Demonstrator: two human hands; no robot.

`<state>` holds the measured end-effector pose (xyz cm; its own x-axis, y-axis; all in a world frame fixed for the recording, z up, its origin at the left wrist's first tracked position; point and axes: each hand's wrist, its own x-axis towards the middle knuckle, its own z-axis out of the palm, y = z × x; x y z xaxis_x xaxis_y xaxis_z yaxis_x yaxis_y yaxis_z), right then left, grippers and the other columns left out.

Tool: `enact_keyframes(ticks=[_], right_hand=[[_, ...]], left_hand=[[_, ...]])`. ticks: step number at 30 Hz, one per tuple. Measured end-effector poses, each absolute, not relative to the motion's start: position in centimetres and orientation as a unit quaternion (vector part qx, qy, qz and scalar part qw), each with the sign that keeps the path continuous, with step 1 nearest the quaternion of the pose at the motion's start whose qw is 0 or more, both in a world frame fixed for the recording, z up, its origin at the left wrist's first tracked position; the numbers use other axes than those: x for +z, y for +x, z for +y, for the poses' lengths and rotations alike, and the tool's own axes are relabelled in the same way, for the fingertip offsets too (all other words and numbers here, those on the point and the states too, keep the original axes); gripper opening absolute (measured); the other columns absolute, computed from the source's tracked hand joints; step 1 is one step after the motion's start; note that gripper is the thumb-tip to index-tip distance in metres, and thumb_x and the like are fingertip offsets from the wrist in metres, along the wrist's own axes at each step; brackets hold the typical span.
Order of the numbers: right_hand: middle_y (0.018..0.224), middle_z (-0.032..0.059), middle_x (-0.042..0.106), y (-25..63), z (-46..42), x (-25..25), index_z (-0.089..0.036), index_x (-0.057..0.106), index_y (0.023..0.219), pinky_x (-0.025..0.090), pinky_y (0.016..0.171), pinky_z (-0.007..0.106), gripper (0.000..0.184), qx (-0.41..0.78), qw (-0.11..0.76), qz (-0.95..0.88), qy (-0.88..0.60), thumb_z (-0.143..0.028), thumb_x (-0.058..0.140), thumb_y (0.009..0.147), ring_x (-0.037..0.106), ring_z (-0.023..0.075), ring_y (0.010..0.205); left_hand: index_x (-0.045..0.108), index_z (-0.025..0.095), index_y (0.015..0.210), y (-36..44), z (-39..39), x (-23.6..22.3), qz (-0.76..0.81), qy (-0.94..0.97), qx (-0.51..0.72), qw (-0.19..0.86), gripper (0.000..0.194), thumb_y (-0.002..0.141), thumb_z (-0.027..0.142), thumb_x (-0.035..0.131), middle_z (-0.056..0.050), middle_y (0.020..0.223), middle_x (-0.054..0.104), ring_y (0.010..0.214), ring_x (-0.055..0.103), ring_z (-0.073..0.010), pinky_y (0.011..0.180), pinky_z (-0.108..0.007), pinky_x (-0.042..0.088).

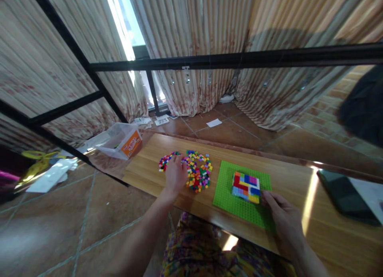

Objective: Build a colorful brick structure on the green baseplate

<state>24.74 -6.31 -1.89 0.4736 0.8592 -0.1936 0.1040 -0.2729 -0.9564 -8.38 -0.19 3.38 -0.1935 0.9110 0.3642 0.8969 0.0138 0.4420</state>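
Observation:
My left hand [176, 171] is over a loose pile of small coloured toy bricks [198, 177], fingers bent down and drawn together among them. Its fingertips are partly hidden, so anything pinched there does not show. A green studded baseplate [227, 199] lies to the right of the pile. On it sits a low rectangular build of multicoloured bricks [246, 187], in red, blue, white, yellow and other colours. My right hand [283, 213] reaches over the baseplate's right side. Its thumb and fingers are closed beside the right edge of the build; what they grip cannot be made out.
The narrow wooden table [143, 165] carries a dark tablet-like device [344, 195] at its right. A clear plastic bin [118, 139] with an orange label stands off its left end. Black metal bars [215, 61] cross ahead, before striped curtains. Papers [214, 123] lie on the tiled floor.

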Motion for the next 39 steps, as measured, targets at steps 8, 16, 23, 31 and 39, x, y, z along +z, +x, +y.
enact_keyframes(ticks=[8, 16, 23, 31, 39], right_hand=[[0.084, 0.0086, 0.074, 24.9, -6.6, -2.1, -0.016, 0.075, 0.096, 0.050, 0.062, 0.028, 0.052, 0.353, 0.464, -0.381, -0.717, -0.059, 0.070, 0.068, 0.067, 0.0223, 0.078], [0.078, 0.0060, 0.072, 24.4, -6.9, -1.3, -0.017, 0.075, 0.091, 0.050, 0.062, 0.027, 0.047, 0.364, 0.476, -0.361, -0.715, -0.057, 0.073, 0.066, 0.064, 0.0201, 0.075], [0.073, 0.0066, 0.071, 23.8, -6.6, -0.2, -0.016, 0.073, 0.087, 0.051, 0.063, 0.029, 0.043, 0.346, 0.515, -0.328, -0.713, -0.053, 0.074, 0.065, 0.064, 0.0192, 0.067], [0.089, 0.0056, 0.072, 13.1, -7.8, 4.9, -0.022, 0.072, 0.097, 0.053, 0.074, 0.031, 0.030, 0.388, 0.504, -0.510, -0.580, -0.044, 0.069, 0.076, 0.065, 0.0186, 0.079], [0.077, 0.0022, 0.072, 9.0, -5.9, 4.8, -0.021, 0.073, 0.083, 0.051, 0.068, 0.027, 0.019, 0.502, 0.506, -0.498, -0.494, -0.037, 0.069, 0.074, 0.064, 0.0151, 0.071]], left_hand=[[0.062, 0.013, 0.112, -14.6, 3.5, 2.4, 0.765, 0.621, 0.168, 0.008, 0.031, 0.085, 0.021, 0.051, -0.013, 0.107, 0.067, 0.104, 0.059, -0.0258, 0.093, -0.035, 0.044], [0.065, 0.015, 0.110, -14.6, 3.6, 1.7, 0.750, 0.639, 0.167, 0.025, 0.029, 0.086, 0.018, 0.048, -0.012, 0.106, 0.068, 0.105, 0.059, -0.0252, 0.094, -0.036, 0.043], [0.068, 0.016, 0.103, -12.5, 0.8, 1.9, 0.706, 0.556, 0.392, 0.197, 0.025, 0.084, 0.020, 0.053, -0.008, 0.098, 0.071, 0.091, 0.064, -0.0198, 0.086, -0.031, 0.048], [0.066, 0.014, 0.090, -5.2, -5.4, 4.0, 0.545, 0.335, 0.511, 0.574, 0.033, 0.071, 0.040, 0.072, -0.004, 0.077, 0.070, 0.067, 0.063, -0.0129, 0.067, -0.025, 0.050], [0.066, 0.016, 0.083, -4.0, -7.1, 5.6, 0.516, 0.447, 0.456, 0.571, 0.023, 0.077, 0.038, 0.068, 0.000, 0.069, 0.062, 0.065, 0.055, -0.0117, 0.065, -0.023, 0.045]])
